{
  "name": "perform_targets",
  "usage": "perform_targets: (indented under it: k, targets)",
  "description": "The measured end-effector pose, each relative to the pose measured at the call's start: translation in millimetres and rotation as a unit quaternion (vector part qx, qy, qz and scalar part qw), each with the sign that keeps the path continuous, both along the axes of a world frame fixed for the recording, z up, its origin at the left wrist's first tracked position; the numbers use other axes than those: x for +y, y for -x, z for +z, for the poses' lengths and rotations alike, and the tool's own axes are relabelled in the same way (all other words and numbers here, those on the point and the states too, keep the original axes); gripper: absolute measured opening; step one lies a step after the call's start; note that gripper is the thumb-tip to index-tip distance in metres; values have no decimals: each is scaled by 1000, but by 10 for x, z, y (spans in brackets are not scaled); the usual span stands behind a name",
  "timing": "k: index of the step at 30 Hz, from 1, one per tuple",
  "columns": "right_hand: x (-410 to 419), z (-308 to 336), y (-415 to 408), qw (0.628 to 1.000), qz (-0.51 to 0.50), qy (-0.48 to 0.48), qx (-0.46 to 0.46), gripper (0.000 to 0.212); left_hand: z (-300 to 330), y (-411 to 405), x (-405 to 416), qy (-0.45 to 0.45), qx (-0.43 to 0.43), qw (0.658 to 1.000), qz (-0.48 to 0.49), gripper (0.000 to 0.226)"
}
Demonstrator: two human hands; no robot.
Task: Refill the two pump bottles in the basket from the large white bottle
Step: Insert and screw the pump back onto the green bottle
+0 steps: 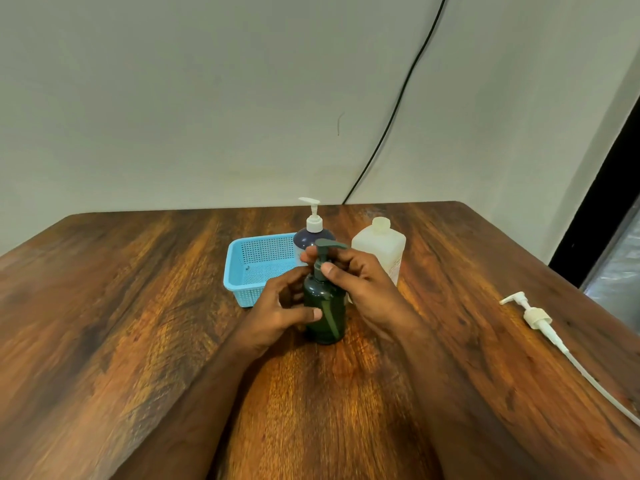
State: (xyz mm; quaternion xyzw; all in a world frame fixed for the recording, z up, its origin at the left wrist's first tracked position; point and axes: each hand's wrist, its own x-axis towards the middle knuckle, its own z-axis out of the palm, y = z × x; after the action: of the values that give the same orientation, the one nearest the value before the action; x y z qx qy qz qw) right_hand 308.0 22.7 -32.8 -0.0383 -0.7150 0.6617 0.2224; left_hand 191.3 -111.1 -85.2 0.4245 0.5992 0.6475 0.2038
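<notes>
Two bare forearms enter the view from the lower edge, one on each side. No sleeve, cuff or glove covers either forearm as far as the frame shows. The left hand [282, 308] carries no ring, band or strap on its visible fingers or wrist. The right hand [360, 282] is likewise unadorned, with no watch or bracelet at the wrist. Fingernails are short and unpainted on the thumbs that face the camera. No clothing is visible.
</notes>
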Motion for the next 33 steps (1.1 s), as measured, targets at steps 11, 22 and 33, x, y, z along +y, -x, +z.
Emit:
perform_targets:
  k: [11,22,33]
  targets:
    - [-48,-78,99,992,-123,-25,18,23,10,-91,37,32,114,990,80,63]
    - [-117,-119,132,987,-144,-57,41,23,24,-47,45,30,63,994,78,60]
    - [12,-127,113,995,-36,-97,-2,30,22,18,-8,16,41,998,46,66]
